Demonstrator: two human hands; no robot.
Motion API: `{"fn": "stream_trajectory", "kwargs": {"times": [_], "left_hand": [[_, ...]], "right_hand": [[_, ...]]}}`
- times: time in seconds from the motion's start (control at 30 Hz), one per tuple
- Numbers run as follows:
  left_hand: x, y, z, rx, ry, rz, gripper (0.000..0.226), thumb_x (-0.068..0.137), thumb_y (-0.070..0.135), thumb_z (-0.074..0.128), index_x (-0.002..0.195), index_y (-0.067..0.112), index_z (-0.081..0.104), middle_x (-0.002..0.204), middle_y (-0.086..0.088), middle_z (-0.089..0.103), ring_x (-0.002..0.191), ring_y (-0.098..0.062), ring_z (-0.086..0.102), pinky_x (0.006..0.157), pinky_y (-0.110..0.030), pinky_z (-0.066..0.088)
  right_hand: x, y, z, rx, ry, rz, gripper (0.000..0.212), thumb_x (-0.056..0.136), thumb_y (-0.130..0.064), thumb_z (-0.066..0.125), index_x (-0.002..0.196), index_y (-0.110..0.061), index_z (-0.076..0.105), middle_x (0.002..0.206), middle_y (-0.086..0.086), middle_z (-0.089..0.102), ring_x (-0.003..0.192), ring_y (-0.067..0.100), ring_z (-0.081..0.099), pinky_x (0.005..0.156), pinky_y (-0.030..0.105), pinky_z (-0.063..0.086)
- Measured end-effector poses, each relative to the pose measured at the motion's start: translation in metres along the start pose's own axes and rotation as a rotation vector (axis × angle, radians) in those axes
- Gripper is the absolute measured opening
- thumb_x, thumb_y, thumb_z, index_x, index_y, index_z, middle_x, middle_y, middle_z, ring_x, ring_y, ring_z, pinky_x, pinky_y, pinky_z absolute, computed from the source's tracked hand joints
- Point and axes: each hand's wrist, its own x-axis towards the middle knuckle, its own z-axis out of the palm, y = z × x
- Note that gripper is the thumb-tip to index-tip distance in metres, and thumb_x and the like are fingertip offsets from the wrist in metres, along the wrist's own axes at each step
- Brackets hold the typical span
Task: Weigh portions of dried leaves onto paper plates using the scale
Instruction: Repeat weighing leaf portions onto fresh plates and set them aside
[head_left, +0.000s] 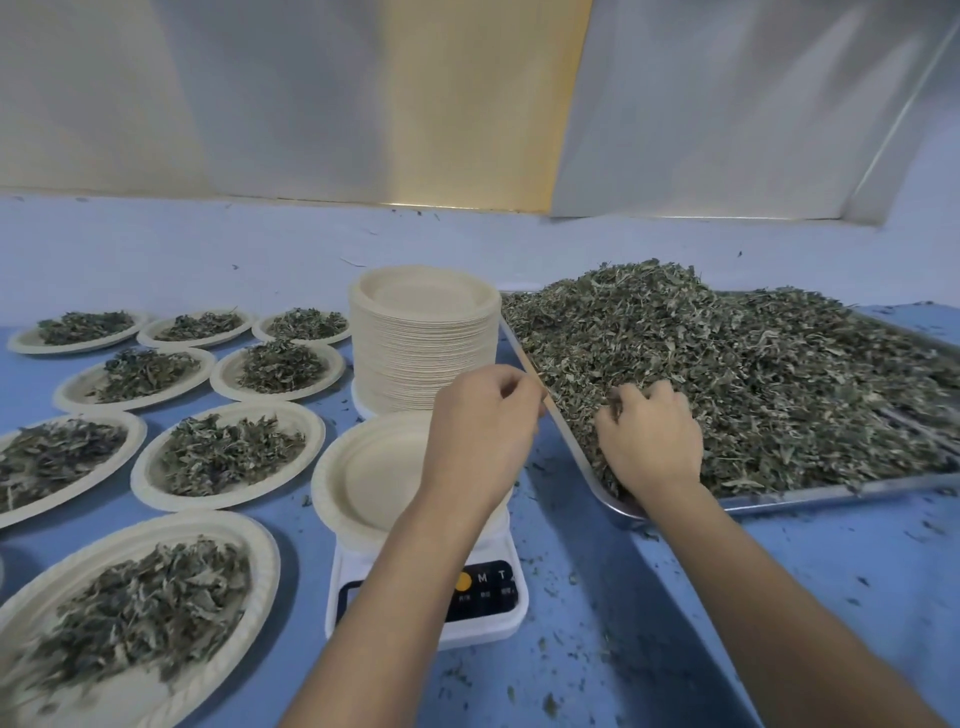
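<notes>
Along the left of the surface (675, 623), the filled plates (208, 525) lie close together, rims nearly touching. A sleeve or forearm dragged across them would spill portions you have already weighed.

Behind the scale (488, 592) the stack (423, 358) stands tall, just beside the empty plate (363, 467) that sits on the platform. I cannot tell whether the two touch. If they do, the stack could carry some of the load and the reading would be off.

Your left forearm crosses over that plate and hides part of the display. Resting it there would add weight, and you could not read the number. Your left hand (480, 415) hovers by the near corner of the tray (831, 496) with fingers curled toward the thumb. Whether it pinches anything or touches the rim, I cannot tell. A knock against that rim could jolt the heap.

Your right hand (649, 441) is buried knuckle-deep in the leaves (753, 374), fingers curled round a bunch of them. The leaves look light and brittle, so a tight squeeze would likely crush them and a loose one would shed bits. The carry to the plate crosses the tray rim and a strip of bare surface, where crumbs already lie scattered. Too large a handful would overshoot the portion, and you would have to pick leaves back off.
</notes>
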Motion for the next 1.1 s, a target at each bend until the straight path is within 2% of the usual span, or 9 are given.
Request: {"fn": "stream_trajectory", "kwargs": {"times": [0.17,0.33,0.47,0.57,0.7,0.83,0.9,1.0,1.1], "left_hand": [[0.001,-0.001,0.0,-0.007,0.01,0.01,0.026,0.087,0.018,0.049,0.072,0.009,0.069,0.068,0.005,0.069,0.066,-0.02,0.065,0.072,-0.041,0.054],[0.002,-0.003,0.0,-0.062,-0.008,-0.027,0.029,0.088,0.019,0.05,0.065,0.03,0.065,0.068,0.013,0.068,0.064,-0.005,0.065,0.06,-0.019,0.05],[0.006,-0.005,0.001,-0.08,-0.023,-0.034,0.03,0.089,0.02,0.05,0.065,0.031,0.064,0.069,0.013,0.069,0.063,-0.002,0.064,0.057,-0.013,0.048],[0.011,-0.005,0.003,-0.084,-0.023,-0.02,0.031,0.089,0.019,0.05,0.063,0.03,0.064,0.068,0.011,0.069,0.064,-0.006,0.065,0.059,-0.02,0.049],[0.015,-0.006,0.002,-0.122,-0.027,-0.027,0.029,0.089,0.017,0.05,0.068,0.027,0.067,0.065,0.013,0.068,0.057,0.004,0.062,0.05,-0.006,0.042],[0.015,-0.006,0.002,-0.146,-0.022,-0.042,0.028,0.089,0.017,0.049,0.07,0.026,0.068,0.065,0.012,0.069,0.056,0.002,0.063,0.05,-0.007,0.042],[0.013,-0.004,0.004,-0.155,-0.023,-0.036,0.029,0.089,0.016,0.049,0.069,0.026,0.067,0.065,0.011,0.069,0.056,0.002,0.063,0.049,-0.006,0.041],[0.011,-0.004,0.005,-0.153,-0.034,-0.026,0.031,0.09,0.017,0.049,0.067,0.028,0.067,0.063,0.013,0.068,0.056,0.003,0.062,0.048,-0.005,0.04],[0.011,-0.005,0.005,-0.156,-0.039,-0.032,0.032,0.09,0.016,0.049,0.066,0.028,0.066,0.062,0.014,0.068,0.055,0.003,0.062,0.049,-0.006,0.041]], "right_hand": [[-0.005,-0.005,-0.009,0.071,-0.291,0.143,0.038,0.093,-0.037,0.033,0.072,-0.012,0.053,0.079,0.01,0.051,0.075,0.03,0.048,0.069,0.035,0.035],[0.003,-0.004,0.001,0.006,-0.498,-0.018,0.032,0.098,-0.031,0.025,0.088,-0.014,0.05,0.099,0.015,0.06,0.073,0.027,0.048,0.072,0.037,0.036],[0.021,-0.006,0.012,0.278,-0.595,0.111,0.038,0.101,-0.024,0.032,0.108,0.001,0.06,0.115,0.021,0.061,0.108,0.035,0.056,0.084,0.034,0.042],[0.033,-0.007,0.023,0.39,-0.534,0.095,0.028,0.097,-0.015,0.039,0.099,-0.002,0.064,0.106,0.016,0.065,0.098,0.031,0.058,0.081,0.035,0.043],[0.036,-0.003,0.031,0.318,-0.309,-0.026,0.016,0.089,-0.023,0.05,0.075,-0.021,0.058,0.086,0.004,0.063,0.08,0.026,0.058,0.066,0.032,0.044],[0.038,-0.001,0.031,0.028,-0.055,-0.264,0.025,0.095,-0.028,0.047,0.115,-0.017,0.055,0.119,0.005,0.051,0.11,0.025,0.047,0.079,0.036,0.043],[0.039,0.0,0.036,-0.149,-0.179,-0.339,0.046,0.1,-0.035,0.038,0.145,-0.026,0.032,0.153,0.008,0.023,0.137,0.031,0.025,0.106,0.044,0.033],[0.038,0.0,0.044,-0.218,-0.47,-0.316,0.049,0.104,-0.039,0.019,0.15,-0.043,0.004,0.16,-0.003,-0.015,0.146,0.032,-0.006,0.117,0.051,0.01],[0.038,0.0,0.045,-0.203,-0.556,-0.27,0.047,0.104,-0.039,0.018,0.151,-0.034,0.013,0.161,0.002,0.001,0.145,0.035,0.007,0.115,0.055,0.014]]}}
